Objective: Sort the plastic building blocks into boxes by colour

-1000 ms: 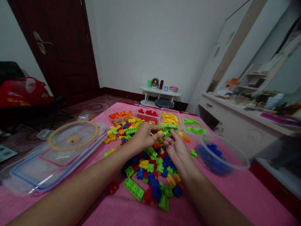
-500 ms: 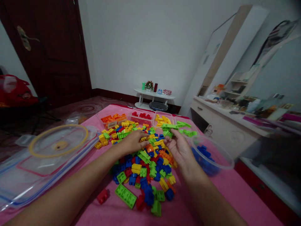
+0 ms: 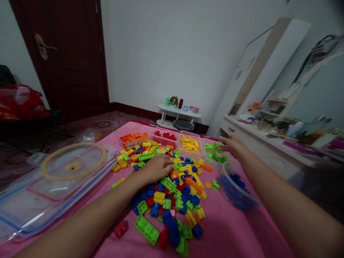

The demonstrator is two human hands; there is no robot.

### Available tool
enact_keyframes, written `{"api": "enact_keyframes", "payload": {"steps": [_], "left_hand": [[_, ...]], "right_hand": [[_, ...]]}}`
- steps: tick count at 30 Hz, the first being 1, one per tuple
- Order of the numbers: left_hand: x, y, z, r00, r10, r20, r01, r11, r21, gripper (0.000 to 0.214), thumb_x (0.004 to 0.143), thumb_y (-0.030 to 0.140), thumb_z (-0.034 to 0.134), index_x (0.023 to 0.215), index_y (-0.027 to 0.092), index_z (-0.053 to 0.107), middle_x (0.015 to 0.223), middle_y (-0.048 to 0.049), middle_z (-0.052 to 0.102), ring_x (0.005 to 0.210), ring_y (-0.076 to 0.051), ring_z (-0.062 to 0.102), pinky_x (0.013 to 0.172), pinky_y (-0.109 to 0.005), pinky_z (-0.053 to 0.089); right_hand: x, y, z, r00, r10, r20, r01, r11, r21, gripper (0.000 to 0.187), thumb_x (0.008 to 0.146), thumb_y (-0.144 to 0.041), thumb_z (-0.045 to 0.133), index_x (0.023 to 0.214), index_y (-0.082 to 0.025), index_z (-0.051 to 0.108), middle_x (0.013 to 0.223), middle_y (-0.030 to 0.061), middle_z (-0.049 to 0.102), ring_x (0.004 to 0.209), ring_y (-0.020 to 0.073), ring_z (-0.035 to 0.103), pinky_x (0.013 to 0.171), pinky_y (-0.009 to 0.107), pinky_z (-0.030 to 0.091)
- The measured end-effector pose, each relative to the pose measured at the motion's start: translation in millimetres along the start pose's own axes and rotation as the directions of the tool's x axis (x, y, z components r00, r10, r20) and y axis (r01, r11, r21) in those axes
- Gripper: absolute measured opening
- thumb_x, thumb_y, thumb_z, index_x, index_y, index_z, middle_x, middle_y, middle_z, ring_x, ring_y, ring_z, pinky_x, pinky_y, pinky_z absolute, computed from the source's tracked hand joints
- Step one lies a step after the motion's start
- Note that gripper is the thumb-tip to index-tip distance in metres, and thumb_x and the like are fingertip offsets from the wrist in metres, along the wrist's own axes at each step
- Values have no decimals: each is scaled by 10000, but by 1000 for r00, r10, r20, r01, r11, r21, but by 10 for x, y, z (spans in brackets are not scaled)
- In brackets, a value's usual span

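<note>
Half a second ago the right hand (image 3: 232, 145) held green bricks beside the brick pile (image 3: 172, 195). Now it stretches, fingers spread and empty, over the tub of green bricks (image 3: 214, 154). The left hand (image 3: 158, 167) stays palm-down on the pile; its grip cannot be told. Any writing is too small to read.

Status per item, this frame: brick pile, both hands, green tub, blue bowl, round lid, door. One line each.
Brick pile: loose, mixed colours.
Left hand: palm down on the pile, fingers curled, grip hidden.
Right hand: fingers stretched out flat over the green tub, nothing seen in it.
Green tub: uncovered, part filled.
Blue bowl: uncovered, holds blue bricks.
Round lid: off, lying flat on other lids.
Door: shut.
</note>
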State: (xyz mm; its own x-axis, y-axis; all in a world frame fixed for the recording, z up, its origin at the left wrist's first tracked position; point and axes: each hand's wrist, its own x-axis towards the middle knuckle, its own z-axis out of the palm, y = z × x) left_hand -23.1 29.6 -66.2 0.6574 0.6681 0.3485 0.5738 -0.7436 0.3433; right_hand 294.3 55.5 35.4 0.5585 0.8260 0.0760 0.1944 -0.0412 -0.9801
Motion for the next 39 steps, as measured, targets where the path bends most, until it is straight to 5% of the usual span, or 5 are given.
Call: {"api": "enact_keyframes", "payload": {"steps": [5, 11, 21, 30, 39], "left_hand": [[-7, 15, -5, 1000, -17, 2, 17, 1000, 2, 348, 878, 332, 393, 1063, 212, 662, 1078, -57, 640, 1033, -210, 526, 938, -330, 374], [-5, 42, -21, 1000, -12, 13, 11, 999, 38, 352, 883, 325, 384, 903, 186, 706, 1039, -67, 641, 988, -205, 537, 912, -330, 380], [3, 42, 10, 1000, -10, -10, 10, 997, 72, 349, 875, 318, 400, 775, 170, 700, 951, -64, 642, 938, -196, 537, 858, -307, 397], [-9, 64, -13, 1000, -6, -13, 7, 998, 68, 364, 883, 303, 376, 756, 167, 688, 893, -65, 643, 913, -188, 537, 857, -296, 391], [-11, 79, 0, 999, -5, -44, 9, 995, 101, 360, 890, 289, 361, 719, 155, 648, 810, -59, 635, 862, -174, 537, 844, -286, 391]], "right_hand": [[-384, 136, 344, 975, -154, 160, 191, 948, -255, 371, 674, -173, 658, 1040, -143, 610, 976, 102, 650, 583, 130, 625, 469, 215, 479], [-915, 412, 631, 790, -198, 580, 578, 553, -599, 191, 662, -179, 615, 829, -203, 704, 838, 20, 690, 765, 157, 620, 669, 239, 456], [-1228, 538, 704, 802, -151, 578, 597, 222, -771, 383, 717, -268, 610, 1098, -302, 641, 1065, 55, 628, 988, 233, 576, 790, 303, 408], [-1105, 313, 444, 849, -171, 501, 529, 301, -794, 429, 630, -156, 592, 1037, -272, 661, 986, 19, 671, 884, 180, 598, 679, 238, 396], [-1159, 338, 305, 822, 163, 546, 510, 214, -833, 207, 616, -331, 662, 760, -183, 663, 779, 58, 666, 687, 173, 589, 526, 235, 348]]}}
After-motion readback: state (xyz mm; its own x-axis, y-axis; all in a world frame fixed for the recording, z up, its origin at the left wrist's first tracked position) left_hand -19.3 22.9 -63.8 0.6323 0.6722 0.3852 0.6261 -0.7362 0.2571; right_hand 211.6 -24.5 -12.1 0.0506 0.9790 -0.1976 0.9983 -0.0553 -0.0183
